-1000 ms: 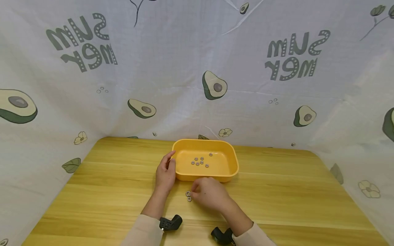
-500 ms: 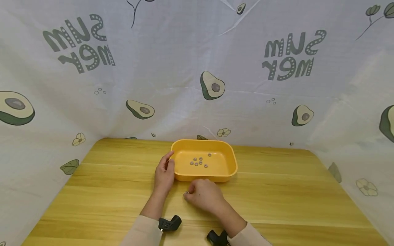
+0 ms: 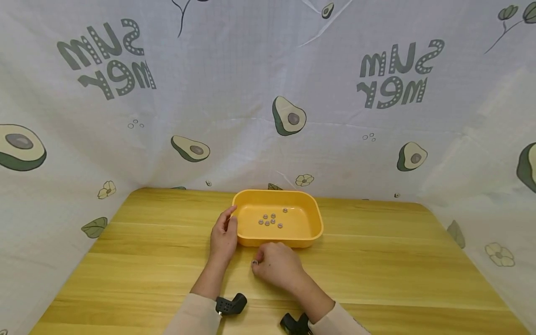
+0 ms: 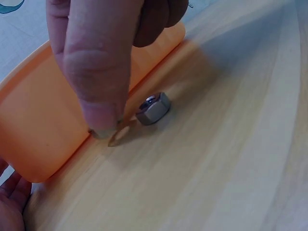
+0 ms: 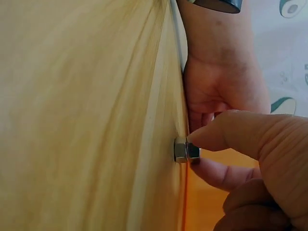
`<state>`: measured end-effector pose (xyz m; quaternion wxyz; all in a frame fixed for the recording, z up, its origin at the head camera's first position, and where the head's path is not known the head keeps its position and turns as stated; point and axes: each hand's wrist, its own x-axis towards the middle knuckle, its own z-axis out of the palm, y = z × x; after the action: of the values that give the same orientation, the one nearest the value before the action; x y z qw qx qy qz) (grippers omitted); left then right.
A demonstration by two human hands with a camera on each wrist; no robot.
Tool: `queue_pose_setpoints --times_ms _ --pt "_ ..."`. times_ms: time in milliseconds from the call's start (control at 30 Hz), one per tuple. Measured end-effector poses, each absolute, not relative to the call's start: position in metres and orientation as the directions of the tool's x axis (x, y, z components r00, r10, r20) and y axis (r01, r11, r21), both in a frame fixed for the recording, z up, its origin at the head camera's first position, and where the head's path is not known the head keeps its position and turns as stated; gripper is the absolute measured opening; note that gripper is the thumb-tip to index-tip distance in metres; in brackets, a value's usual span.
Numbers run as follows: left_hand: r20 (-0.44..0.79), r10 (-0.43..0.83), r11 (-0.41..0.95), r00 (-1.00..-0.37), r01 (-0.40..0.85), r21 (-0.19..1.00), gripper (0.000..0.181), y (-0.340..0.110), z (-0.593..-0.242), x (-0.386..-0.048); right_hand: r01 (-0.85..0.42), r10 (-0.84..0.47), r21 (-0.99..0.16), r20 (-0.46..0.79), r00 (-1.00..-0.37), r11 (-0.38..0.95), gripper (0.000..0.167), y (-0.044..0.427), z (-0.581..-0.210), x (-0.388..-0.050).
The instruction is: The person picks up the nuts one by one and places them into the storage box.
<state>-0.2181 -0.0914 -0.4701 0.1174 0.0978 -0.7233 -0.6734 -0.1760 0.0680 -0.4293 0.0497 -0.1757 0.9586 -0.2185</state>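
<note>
A yellow tray (image 3: 311,232) stands on the wooden table, with several hex nuts (image 3: 273,221) inside. Against its left side rests my left hand (image 3: 223,237), fingers along the wall and thumb close to the rim. In front of the tray, my right hand (image 3: 279,264) is low over the table. Between its thumb and index finger it pinches a dark hex nut (image 5: 194,151), with a second nut (image 5: 180,150) right beside it. The left wrist view shows one nut (image 4: 154,109) by my right fingertips; the other is hidden there.
The wooden table (image 3: 398,260) extends to both sides and in front of the tray. Behind it hangs a white cloth (image 3: 234,83) printed with avocados. Black wrist cameras (image 3: 231,304) sit on both wrists. A thin brownish ring shape lies by the fingertip in the left wrist view.
My right hand has shifted slightly left onto the two nuts that lay apart from the tray, and now covers part of them. My left hand and the tray stay in place.
</note>
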Motion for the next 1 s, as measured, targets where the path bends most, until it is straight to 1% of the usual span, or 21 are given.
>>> queue_pose_setpoints --times_ms 200,400,500,767,1000 --pt "0.042 -0.295 0.077 -0.955 0.020 0.997 0.039 -0.091 -0.472 -0.218 -0.292 -0.340 -0.445 -0.031 -0.940 0.847 0.012 0.070 -0.420 -0.176" --pt "0.045 -0.298 0.079 -0.953 0.023 0.997 0.038 -0.091 -0.472 -0.217 -0.325 -0.335 -0.454 0.062 -0.940 0.829 0.013 0.075 -0.406 -0.176" --pt "0.047 -0.302 0.074 -0.952 0.025 0.997 0.039 -0.091 -0.471 -0.217 -0.329 -0.325 -0.477 0.093 -0.941 0.815 0.014 0.078 -0.398 -0.176" --pt "0.050 -0.307 0.079 -0.951 0.027 0.996 0.039 -0.093 -0.471 -0.217 -0.263 -0.242 -0.515 0.110 -0.964 0.816 0.014 0.091 -0.376 -0.176" --pt "0.050 -0.299 0.074 -0.953 0.029 0.997 0.039 -0.092 -0.472 -0.218 -0.159 -0.146 -0.543 0.068 -0.987 0.825 0.019 0.110 -0.366 -0.186"
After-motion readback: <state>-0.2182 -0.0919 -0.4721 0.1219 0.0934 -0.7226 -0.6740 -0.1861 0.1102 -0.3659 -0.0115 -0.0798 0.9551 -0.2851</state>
